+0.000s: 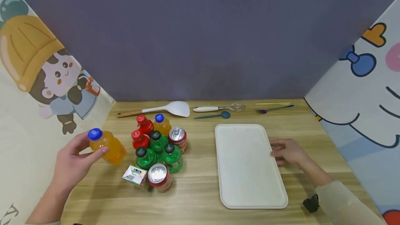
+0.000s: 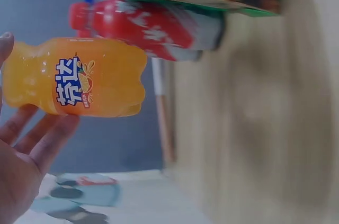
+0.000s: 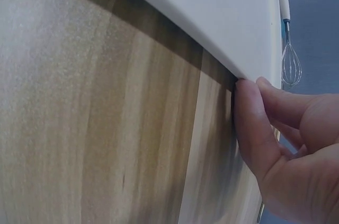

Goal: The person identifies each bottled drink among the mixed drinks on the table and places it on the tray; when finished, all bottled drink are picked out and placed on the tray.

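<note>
My left hand (image 1: pixel 72 160) grips a small bottle of orange soda (image 1: pixel 107 146) with a blue cap, thumb on one side and fingers on the other. The bottle is tilted and held above the table's left side; its orange label faces the left wrist view. At the right, my right hand (image 1: pixel 288 152) pinches the right rim of a white rectangular tray (image 1: pixel 250 166) between thumb and fingers. Close to the held bottle stand red-capped bottles (image 1: pixel 145 125), green bottles (image 1: pixel 173 157), another orange soda bottle (image 1: pixel 161 125), two cans (image 1: pixel 159 177) and a small carton (image 1: pixel 135 175).
Along the back lie a white spatula (image 1: pixel 178 108) with a wooden handle, a whisk (image 1: pixel 234 107), a dark teal spoon (image 1: pixel 224 114), a gold-coloured utensil (image 1: pixel 272 104) and a purple-blue utensil (image 1: pixel 264 111). A grey wall (image 1: pixel 206 44) closes off the back; printed panels flank both sides.
</note>
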